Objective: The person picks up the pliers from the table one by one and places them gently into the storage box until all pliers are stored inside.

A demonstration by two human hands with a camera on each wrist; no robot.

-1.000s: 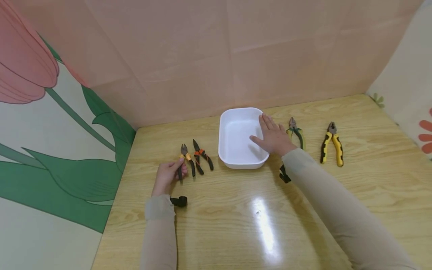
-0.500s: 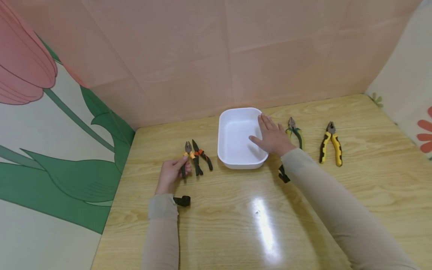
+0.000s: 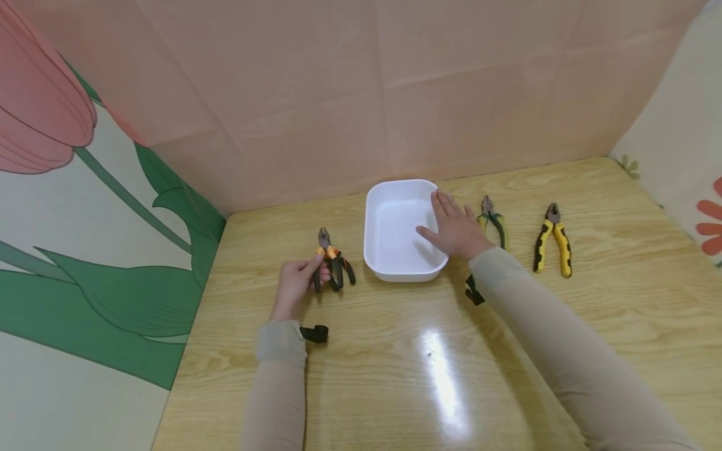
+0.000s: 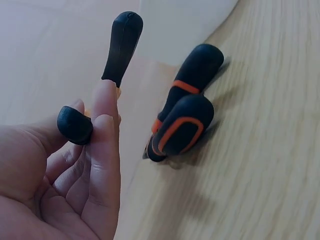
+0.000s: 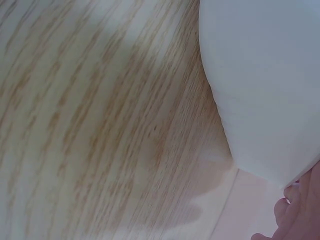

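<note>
The left hand [image 3: 296, 283] grips the small pliers with black handles and a yellow-orange collar [image 3: 325, 262], fingers and thumb curled round one handle; the other handle stands free above the fingertips in the left wrist view. These pliers are lifted off the light wooden table [image 3: 429, 376], their long axis pointing away from the person, metal nose farthest out. They sit just left of the shallow white rectangular plastic tray [image 3: 395, 188], so the tray lies to the right of the held tool and a little farther back, with the left hand much the nearer of the two to the pliers

Directly beneath and beside them lie the black pliers with orange bands on the handles [image 4: 181, 122] (between the held tool and the tray, flat on the wood). The right hand [image 3: 458, 230] rests flat on the tray's right rim, fingers straight, holding nothing. Right of it lie the green-handled pliers [image 3: 493, 222], partly hidden by that hand, and farther right the yellow-and-black-handled pliers [image 3: 554, 241], well apart from both hands
</note>
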